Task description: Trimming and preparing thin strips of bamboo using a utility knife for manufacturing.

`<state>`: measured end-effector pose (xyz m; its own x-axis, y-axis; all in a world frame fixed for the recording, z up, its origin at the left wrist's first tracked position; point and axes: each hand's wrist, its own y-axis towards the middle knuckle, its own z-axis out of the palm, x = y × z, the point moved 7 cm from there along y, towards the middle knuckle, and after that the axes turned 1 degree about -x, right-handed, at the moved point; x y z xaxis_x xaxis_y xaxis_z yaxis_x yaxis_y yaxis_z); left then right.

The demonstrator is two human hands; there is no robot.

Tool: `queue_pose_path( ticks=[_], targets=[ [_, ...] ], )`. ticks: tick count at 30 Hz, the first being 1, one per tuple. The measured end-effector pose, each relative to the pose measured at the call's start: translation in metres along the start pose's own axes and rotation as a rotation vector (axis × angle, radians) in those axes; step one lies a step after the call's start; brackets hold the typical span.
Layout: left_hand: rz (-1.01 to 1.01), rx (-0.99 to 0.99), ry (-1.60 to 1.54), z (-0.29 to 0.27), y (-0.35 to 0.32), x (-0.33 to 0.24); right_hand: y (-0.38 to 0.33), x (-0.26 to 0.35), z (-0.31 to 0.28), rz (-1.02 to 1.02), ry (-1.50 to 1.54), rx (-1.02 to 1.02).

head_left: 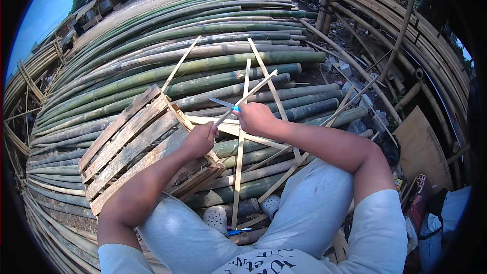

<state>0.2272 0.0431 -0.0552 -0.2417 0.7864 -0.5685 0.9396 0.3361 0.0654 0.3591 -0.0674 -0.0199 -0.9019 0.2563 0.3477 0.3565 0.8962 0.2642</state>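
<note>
My left hand [199, 139] grips the near end of a thin bamboo strip [253, 90] that slants up to the right. My right hand [255, 117] holds a knife with a blue handle, its blade [221, 102] lying across the strip and pointing left. Both hands are just right of a wooden pallet [133, 143] tilted on the bamboo. More split bamboo strips [238, 172] lie crossed under my hands and between my legs, which are in grey trousers.
A large stack of long green bamboo poles [167, 56] fills the ground ahead and left. More poles [406, 30] lean at the right. Grey clogs [217, 218] are on my feet. A board [421, 147], bags [441, 218] and litter lie at right.
</note>
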Motion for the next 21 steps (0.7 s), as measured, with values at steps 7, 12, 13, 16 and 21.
queue_pose_path(
  ticks=[7, 12, 13, 16, 21],
  targets=[
    [0.004, 0.008, 0.136, -0.001, 0.002, -0.003, 0.011, -0.023, 0.008, 0.022, -0.104, 0.067],
    [-0.014, 0.081, 0.307, 0.009, 0.0, -0.003, 0.003, -0.084, 0.023, 0.202, -0.322, 0.301],
    [-0.014, 0.096, 0.33, 0.008, -0.002, -0.006, -0.003, -0.07, 0.03, 0.216, -0.234, 0.301],
    [-0.057, 0.086, 0.306, 0.005, -0.004, -0.005, -0.005, -0.016, 0.033, 0.077, -0.086, 0.221],
    [-0.236, 0.132, -0.055, 0.002, -0.005, 0.01, -0.009, 0.024, 0.027, 0.002, 0.016, 0.119]
  ],
)
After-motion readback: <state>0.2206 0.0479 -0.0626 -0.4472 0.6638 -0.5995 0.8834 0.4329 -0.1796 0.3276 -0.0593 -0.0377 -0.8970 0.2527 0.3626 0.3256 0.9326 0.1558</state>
